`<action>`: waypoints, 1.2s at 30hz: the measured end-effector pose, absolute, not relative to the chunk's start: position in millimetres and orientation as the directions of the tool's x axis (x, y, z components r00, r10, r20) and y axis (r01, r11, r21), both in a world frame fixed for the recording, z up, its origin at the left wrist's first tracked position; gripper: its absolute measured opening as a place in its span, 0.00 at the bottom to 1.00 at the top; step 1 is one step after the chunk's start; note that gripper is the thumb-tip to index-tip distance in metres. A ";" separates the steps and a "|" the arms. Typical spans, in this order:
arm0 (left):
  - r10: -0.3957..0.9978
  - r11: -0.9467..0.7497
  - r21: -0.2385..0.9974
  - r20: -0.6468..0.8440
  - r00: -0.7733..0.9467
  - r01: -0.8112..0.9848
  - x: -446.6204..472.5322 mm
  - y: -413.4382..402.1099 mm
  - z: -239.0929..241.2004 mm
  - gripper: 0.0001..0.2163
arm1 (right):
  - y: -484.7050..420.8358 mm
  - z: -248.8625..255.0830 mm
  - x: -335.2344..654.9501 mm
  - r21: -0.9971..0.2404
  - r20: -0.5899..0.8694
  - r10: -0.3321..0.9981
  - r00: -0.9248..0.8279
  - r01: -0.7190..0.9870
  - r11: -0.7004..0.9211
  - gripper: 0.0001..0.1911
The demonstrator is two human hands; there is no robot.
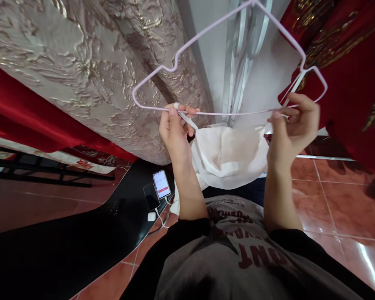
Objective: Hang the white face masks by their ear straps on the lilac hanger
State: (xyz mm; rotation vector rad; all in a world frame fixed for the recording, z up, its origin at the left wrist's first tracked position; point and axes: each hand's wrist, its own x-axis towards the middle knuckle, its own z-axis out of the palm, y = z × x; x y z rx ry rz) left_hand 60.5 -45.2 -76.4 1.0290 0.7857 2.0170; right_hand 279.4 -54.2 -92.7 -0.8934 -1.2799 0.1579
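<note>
A thin pale-lilac wire clothes hanger (pixel 231 113) is held up in front of a beige brocade curtain (pixel 81 62). Its lower bar is pinched near the L end by the left hand (pixel 175 131), grip closed on bar & a white strap. The bar's R end is taken in a narrow fingertip grip by the right hand (pixel 295 125). A white thin-fabric garment (pixel 231 156) is hung below the bar, btw. both hands. A lit smartphone (pixel 161 183) is seen on a glossy black desk (pixel 81 241) below.

Black table (pixel 81 237) carries lit phone (pixel 161 183), dark phone (pixel 150 196), charger (pixel 151 216).
</note>
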 end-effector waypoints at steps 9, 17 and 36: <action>0.775 -0.578 0.773 0.420 -0.472 -0.261 62.5 -30.3 -91.7 0.19 | -45.1 -37.7 311.0 -0.927 0.375 0.889 0.263 0.073 0.369 0.04; 0.773 -0.556 0.798 0.395 -0.496 -0.231 66.4 -23.3 -97.8 0.19 | -2.3 -34.0 350.9 -0.622 0.695 0.545 0.469 0.011 0.783 0.21; 0.816 -0.548 0.756 0.392 -0.424 -0.357 59.8 -26.8 -99.8 0.13 | -39.8 -79.4 291.3 -0.492 0.688 0.713 -0.134 0.637 0.594 0.15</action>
